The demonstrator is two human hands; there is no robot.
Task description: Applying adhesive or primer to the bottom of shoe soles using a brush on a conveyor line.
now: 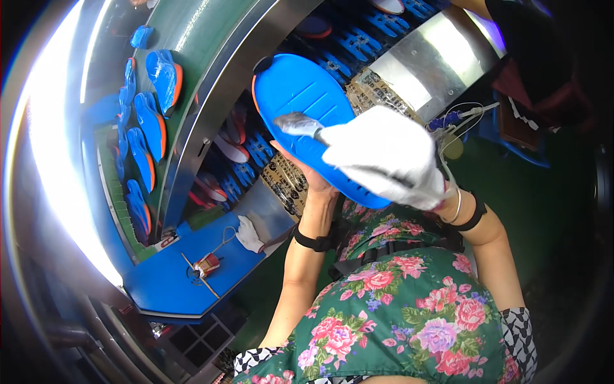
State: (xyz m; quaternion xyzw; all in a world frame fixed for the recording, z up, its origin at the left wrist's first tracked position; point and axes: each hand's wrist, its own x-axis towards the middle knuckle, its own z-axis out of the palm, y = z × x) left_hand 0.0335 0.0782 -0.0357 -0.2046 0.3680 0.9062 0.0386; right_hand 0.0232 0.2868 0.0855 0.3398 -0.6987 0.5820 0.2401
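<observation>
My left hand [311, 168], bare, is closed on a large blue insole [300, 89] from below and behind, so most of its fingers are hidden. The insole's ridged face is turned up and its left edge shows orange. A small dark piece [263, 64] sits at its far end. In a white glove, my right hand [384, 153] is closed round a brush [299, 125] and lies over the insole's near part. The dark, wet-looking brush tip is over the insole's middle; whether it touches cannot be told.
Several blue insoles with orange edges [150, 128] lie on a green conveyor [198, 38] behind a metal rail [224, 57]. A blue side table [166, 281] carries a white glove [249, 235] and a small red container [208, 264]. Shelves below hold shoe parts [361, 45]. Another person [524, 38] is at upper right.
</observation>
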